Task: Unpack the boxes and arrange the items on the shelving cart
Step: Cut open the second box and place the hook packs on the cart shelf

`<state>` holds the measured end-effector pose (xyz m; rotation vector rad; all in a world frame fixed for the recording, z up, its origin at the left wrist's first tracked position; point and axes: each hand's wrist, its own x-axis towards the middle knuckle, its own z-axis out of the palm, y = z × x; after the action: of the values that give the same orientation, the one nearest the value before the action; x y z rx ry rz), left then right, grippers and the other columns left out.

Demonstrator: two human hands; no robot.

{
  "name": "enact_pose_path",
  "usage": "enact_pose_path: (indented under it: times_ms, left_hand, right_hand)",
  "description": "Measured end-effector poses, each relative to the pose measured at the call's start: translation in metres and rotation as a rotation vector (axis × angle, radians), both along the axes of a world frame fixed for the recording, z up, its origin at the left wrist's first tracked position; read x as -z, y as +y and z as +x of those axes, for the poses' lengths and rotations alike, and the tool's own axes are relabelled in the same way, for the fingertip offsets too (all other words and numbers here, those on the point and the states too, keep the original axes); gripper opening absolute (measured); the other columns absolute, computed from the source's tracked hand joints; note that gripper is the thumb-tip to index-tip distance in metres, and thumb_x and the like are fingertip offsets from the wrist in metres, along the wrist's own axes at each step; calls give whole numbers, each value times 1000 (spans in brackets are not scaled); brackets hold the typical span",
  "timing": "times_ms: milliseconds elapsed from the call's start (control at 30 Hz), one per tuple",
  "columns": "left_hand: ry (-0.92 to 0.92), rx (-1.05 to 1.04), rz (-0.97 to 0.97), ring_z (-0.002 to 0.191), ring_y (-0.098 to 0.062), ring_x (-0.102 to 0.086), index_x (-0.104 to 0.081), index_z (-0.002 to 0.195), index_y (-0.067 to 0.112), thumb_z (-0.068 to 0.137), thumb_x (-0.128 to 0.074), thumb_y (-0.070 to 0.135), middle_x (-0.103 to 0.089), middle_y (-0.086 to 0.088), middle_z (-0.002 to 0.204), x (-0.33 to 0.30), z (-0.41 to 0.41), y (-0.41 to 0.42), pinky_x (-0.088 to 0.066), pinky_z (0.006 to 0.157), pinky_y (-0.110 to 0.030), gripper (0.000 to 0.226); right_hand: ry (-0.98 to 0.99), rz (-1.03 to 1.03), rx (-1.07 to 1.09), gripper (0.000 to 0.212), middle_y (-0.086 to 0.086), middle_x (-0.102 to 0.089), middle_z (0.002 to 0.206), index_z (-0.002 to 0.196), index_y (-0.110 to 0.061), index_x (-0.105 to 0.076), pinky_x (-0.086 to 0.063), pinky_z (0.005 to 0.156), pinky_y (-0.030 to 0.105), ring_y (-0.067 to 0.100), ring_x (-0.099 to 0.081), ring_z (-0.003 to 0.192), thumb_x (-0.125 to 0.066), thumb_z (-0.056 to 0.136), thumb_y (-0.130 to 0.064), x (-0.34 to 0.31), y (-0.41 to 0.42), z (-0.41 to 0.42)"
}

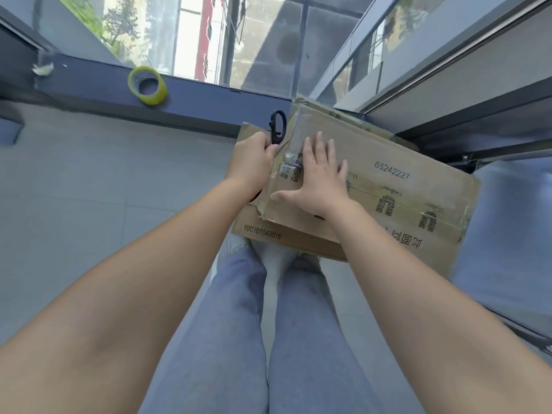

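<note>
A taped cardboard box (397,186) lies on the floor in front of my legs, printed with numbers and dark marks. It rests on a second cardboard box (263,231), whose edge shows beneath it. My left hand (251,162) grips black scissors (277,125) at the box's left end, their handle loop sticking up past my fingers; the blades are hidden. My right hand (319,174) presses flat on the box top, fingers spread, beside the clear tape seam (294,144).
A yellow-green tape roll (148,85) sits on the dark window ledge (209,100) at the back left. Glass walls and a metal frame (448,124) close in behind and to the right of the boxes. Grey tiled floor (89,189) stretches to the left.
</note>
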<state>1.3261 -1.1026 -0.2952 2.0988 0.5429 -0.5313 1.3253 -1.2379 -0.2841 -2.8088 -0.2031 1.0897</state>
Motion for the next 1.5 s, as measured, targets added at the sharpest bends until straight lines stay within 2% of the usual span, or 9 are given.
enact_pose_path:
  times_ms: [133, 267, 433, 733, 967, 1100, 1333, 1433, 1500]
  left_hand:
    - [-8, 59, 42, 82, -34, -62, -54, 86, 9, 96, -48, 27, -64, -16, 89, 1, 6, -3, -52, 77, -45, 22]
    - [-56, 130, 137, 86, -34, -59, -54, 89, 6, 98, -45, 25, -64, -18, 90, -3, 8, -5, -48, 74, -39, 23]
    - [-82, 265, 263, 91, -34, -55, -54, 102, 0, 100, -41, 24, -62, -20, 99, -5, 10, -5, -36, 68, -34, 26]
    - [-104, 349, 332, 87, -34, -54, -51, 99, -1, 99, -40, 22, -61, -22, 97, -3, 2, -6, -30, 63, -33, 25]
    - [-67, 362, 288, 74, -30, -44, -40, 86, 9, 98, -42, 20, -56, -17, 84, -3, -5, -3, -31, 61, -34, 16]
    - [-59, 352, 261, 72, -31, -43, -40, 84, 8, 97, -43, 19, -48, -13, 78, -3, -14, 2, -32, 61, -33, 18]
    - [-51, 341, 209, 70, -32, -43, -41, 83, 7, 96, -44, 17, -47, -15, 76, -5, -34, 5, -33, 61, -33, 17]
    - [128, 434, 239, 82, -39, -53, -51, 91, 2, 95, -44, 16, -57, -24, 88, 14, -75, 17, -39, 67, -38, 16]
    - [289, 330, 239, 90, -40, -56, -53, 90, 0, 96, -44, 18, -62, -25, 94, 23, -130, 27, -41, 72, -39, 21]
  right_hand:
    - [48, -38, -36, 131, 3, 28, 153, 147, -18, 17, 2, 112, 57, 25, 23, 142, -69, 62, -68, 1, 0, 2]
    - [49, -53, -44, 131, 3, 29, 153, 147, -17, 18, 0, 112, 58, 27, 23, 142, -72, 64, -62, 0, 1, 2]
    - [52, -79, -48, 131, 3, 28, 153, 147, -17, 18, -1, 112, 59, 27, 22, 142, -72, 64, -62, 0, 5, 3]
    - [60, -111, -58, 132, 4, 27, 153, 147, -15, 18, -2, 111, 58, 29, 21, 142, -72, 63, -63, 0, 8, 4]
    - [69, -134, -69, 133, 6, 27, 153, 147, -13, 18, -2, 111, 59, 30, 20, 142, -72, 63, -63, -2, 11, 4]
    - [82, -143, -68, 132, 6, 27, 153, 146, -13, 19, -1, 111, 59, 30, 21, 142, -73, 64, -62, -3, 14, 3]
    - [96, -155, -64, 132, 7, 28, 153, 146, -13, 19, -1, 111, 58, 31, 21, 142, -73, 65, -61, -4, 16, 2]
    - [94, -165, -62, 133, 6, 28, 153, 146, -13, 20, -2, 112, 58, 31, 20, 142, -73, 64, -61, -8, 16, 9]
    - [102, -160, -76, 133, 6, 28, 153, 146, -14, 20, -1, 112, 58, 31, 20, 142, -72, 64, -63, -9, 13, 15]
